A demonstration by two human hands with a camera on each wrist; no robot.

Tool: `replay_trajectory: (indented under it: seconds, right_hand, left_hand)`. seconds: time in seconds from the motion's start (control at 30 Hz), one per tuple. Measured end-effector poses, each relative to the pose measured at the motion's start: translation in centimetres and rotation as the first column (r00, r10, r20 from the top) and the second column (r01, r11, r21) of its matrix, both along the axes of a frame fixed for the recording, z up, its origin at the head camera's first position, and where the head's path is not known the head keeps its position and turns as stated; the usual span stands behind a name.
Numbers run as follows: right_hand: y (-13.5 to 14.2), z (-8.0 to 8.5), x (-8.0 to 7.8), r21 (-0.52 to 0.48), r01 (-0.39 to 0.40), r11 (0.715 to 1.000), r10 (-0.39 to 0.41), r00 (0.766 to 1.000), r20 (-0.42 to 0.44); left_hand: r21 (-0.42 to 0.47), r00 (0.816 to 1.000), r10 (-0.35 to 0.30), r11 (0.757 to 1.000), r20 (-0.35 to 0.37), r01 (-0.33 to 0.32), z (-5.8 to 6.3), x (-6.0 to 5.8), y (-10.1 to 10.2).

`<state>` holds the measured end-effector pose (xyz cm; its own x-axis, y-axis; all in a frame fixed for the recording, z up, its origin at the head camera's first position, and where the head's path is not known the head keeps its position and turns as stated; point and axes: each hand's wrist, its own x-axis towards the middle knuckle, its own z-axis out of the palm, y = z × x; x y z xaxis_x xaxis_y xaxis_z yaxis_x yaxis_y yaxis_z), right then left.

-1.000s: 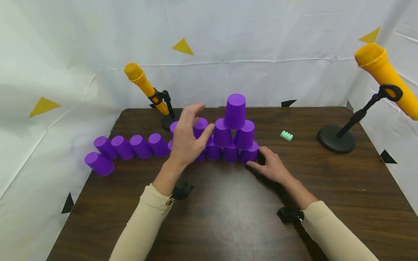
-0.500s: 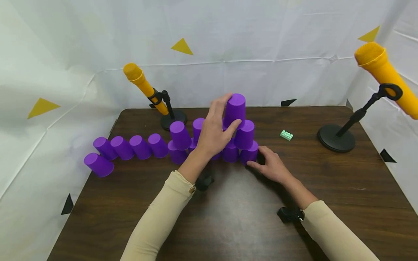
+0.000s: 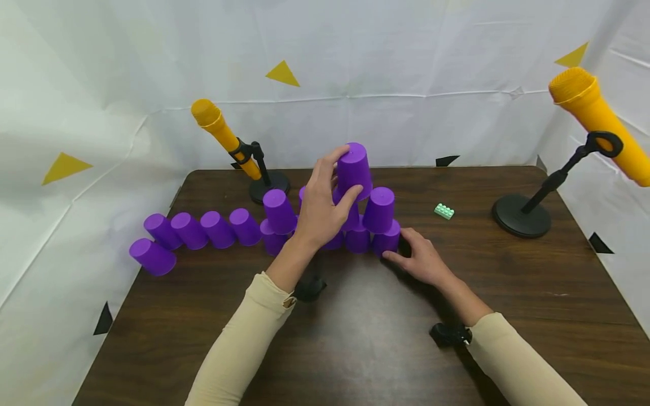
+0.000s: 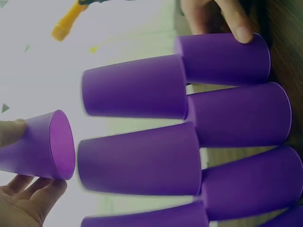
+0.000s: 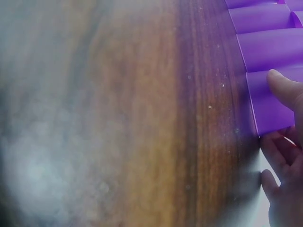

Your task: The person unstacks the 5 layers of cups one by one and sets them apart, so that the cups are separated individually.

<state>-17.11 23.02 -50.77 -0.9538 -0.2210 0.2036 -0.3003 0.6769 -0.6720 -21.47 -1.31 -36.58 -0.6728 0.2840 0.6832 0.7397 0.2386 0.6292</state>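
Note:
In the head view my left hand (image 3: 319,211) holds an upside-down purple cup (image 3: 354,169) between thumb and fingers. The left wrist view shows a gap between this held cup (image 4: 28,151) and the second-row cups (image 4: 137,158). Beneath it, upside-down purple cups stand stacked in two levels, with one upper cup (image 3: 379,210) on the right. My right hand (image 3: 424,259) has thumb and fingers around the rightmost bottom cup (image 3: 387,237); in the right wrist view the thumb (image 5: 283,87) presses its front. Part of the stack is hidden behind my left hand.
Several purple cups (image 3: 218,230) continue the line leftward, with one cup (image 3: 152,256) nearer the left edge. Two yellow microphones stand on black stands, one at back left (image 3: 219,127), one at right (image 3: 601,121). A mint toy brick (image 3: 444,211) lies on the brown table (image 3: 365,338).
My left hand has moved right to the top cup, grasped it and raised it slightly off the second level, shifting it left. My right hand stays at the end cup.

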Motion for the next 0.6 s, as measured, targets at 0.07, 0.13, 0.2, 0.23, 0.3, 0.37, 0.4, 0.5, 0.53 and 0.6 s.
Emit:
replay_trajectory:
  seconds: [0.07, 0.13, 0.2, 0.23, 0.3, 0.37, 0.4, 0.5, 0.53, 0.6]
  right_hand:
    - [0.0, 0.1, 0.0, 0.005, 0.003, 1.000, -0.003, 1.000, 0.007]
    - [0.0, 0.1, 0.1, 0.002, 0.005, 1.000, -0.005, 1.000, 0.011]
    - [-0.2, 0.2, 0.1, 0.002, 0.005, 1.000, -0.005, 1.000, 0.014]
    - [-0.2, 0.1, 0.1, 0.002, 0.003, 1.000, -0.003, 1.000, 0.012]
    - [-0.3, 0.1, 0.1, 0.003, -0.001, 1.000, 0.001, 1.000, 0.012]
    - [-0.4, 0.1, 0.0, 0.003, -0.005, 1.000, 0.005, 1.000, 0.005]
    - [-0.4, 0.0, 0.0, 0.004, -0.005, 1.000, 0.005, 1.000, 0.003]
    - [-0.4, 0.0, -0.1, 0.008, 0.004, 1.000, -0.004, 1.000, 0.005]
    - [-0.3, 0.0, -0.1, 0.010, 0.007, 1.000, -0.007, 1.000, 0.011]
    - [-0.2, 0.0, 0.0, 0.017, 0.016, 1.000, -0.016, 0.999, 0.028]
  left_hand:
    - [0.049, 1.000, 0.006, 0.999, -0.008, -0.005, 0.3, 0.8, -1.2]
    - [0.111, 1.000, 0.015, 0.994, -0.014, -0.013, 0.7, 1.7, -2.8]
    - [0.181, 1.000, 0.028, 0.983, 0.006, -0.029, 1.3, 3.0, -4.7]
    - [0.209, 0.999, 0.041, 0.977, 0.023, -0.045, 1.7, 3.8, -5.8]
    - [0.254, 0.995, 0.080, 0.963, 0.063, -0.093, 2.3, 5.2, -8.0]
    - [0.276, 0.984, 0.150, 0.945, 0.100, -0.172, 2.6, 6.3, -10.4]
    - [0.280, 0.973, 0.197, 0.934, 0.117, -0.223, 2.5, 6.7, -11.6]
    - [0.245, 0.915, 0.378, 0.882, 0.143, -0.402, 0.5, 6.7, -15.7]
    - [0.222, 0.882, 0.446, 0.854, 0.152, -0.470, -0.5, 6.5, -17.1]
    - [0.144, 0.795, 0.584, 0.783, 0.165, -0.605, -2.5, 6.1, -19.9]
